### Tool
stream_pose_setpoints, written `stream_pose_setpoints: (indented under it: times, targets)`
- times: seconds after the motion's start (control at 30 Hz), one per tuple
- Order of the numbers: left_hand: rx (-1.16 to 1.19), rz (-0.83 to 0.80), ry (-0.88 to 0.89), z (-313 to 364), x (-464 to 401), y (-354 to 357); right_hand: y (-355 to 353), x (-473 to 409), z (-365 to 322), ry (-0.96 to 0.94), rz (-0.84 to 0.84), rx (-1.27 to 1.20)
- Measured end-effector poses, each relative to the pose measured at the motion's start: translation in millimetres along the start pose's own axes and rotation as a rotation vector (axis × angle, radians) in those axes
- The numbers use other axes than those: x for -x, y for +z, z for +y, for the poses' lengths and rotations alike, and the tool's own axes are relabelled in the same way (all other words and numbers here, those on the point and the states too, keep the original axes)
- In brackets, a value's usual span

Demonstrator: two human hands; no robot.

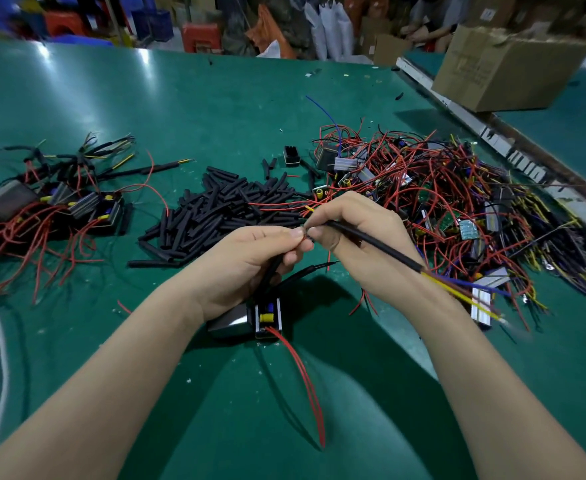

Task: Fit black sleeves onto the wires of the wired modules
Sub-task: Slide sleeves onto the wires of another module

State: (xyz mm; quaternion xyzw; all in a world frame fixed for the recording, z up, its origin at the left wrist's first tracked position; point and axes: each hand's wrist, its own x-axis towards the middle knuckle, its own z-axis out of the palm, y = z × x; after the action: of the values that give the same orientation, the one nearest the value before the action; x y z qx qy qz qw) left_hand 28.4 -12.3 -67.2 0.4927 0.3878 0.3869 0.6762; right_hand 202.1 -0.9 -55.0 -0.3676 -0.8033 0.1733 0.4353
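Where the green table [215,98] runs out to the far left, a small group of modules [52,206] lies with black sleeves already on some leads, well apart from the hands. Next to the right sits the loose heap of black sleeves [222,209], just beyond the left hand [250,258]. That hand is curled, thumb and forefinger pinching something small and dark at the meeting point of the two hands; whether it is a sleeve mouth or wire ends is too small to tell. Below it, the module in hand [260,317] rests on the table with two red wires [305,382] trailing toward the person. The right hand [357,244] pinches the near end of a long black sleeve [374,245], whose axis slants down and to the right, with blue and yellow wires [457,289] emerging from its far end. Both hands meet at the sleeve's upper left end, so any sliding would likely run along that diagonal. Farthest right spreads the tangle of unsleeved modules [457,202], nearer the right hand.
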Motion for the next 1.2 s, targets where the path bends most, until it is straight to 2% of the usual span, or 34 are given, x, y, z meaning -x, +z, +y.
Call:
stream_pose_setpoints:
  times: [0.1, 0.27, 0.33, 0.4, 0.47, 0.63, 1.03, 1.2]
  targets:
    - [-0.005, 0.05, 0.01, -0.9, -2.4, 3.2, 2.7, 1.6, 5.4, -0.008, -0.023, 0.077]
    - [-0.263, 0.294, 0.153, 0.1, -4.7, 1.9, 7.1, 3.3, 10.2, 0.055, -0.046, 0.097]
    - [-0.532, 0.348, 0.335, -0.4, -2.7, -2.6, 8.3, 3.7, 11.4, 0.079, -0.045, 0.089]
    - [-0.961, 0.344, 0.526, -2.9, -0.3, -6.5, 9.2, 3.8, 11.9, 0.099, -0.049, 0.089]
    - [-1.13, 0.338, 0.608, -6.2, -0.5, -5.5, 9.2, 3.6, 11.6, 0.125, -0.056, 0.089]
    - [-1.037, 0.455, 0.67, -12.1, -1.5, -1.2, 7.7, 2.3, 6.7, 0.188, -0.068, 0.075]
    - [-1.072, 0.504, 0.72, -11.3, 1.4, 4.8, 5.6, 2.3, 0.5, 0.329, -0.135, 0.012]
    - [-1.105, 0.525, 0.763, -10.4, 2.8, 5.8, 5.4, 2.7, -1.6, 0.333, -0.11, -0.052]
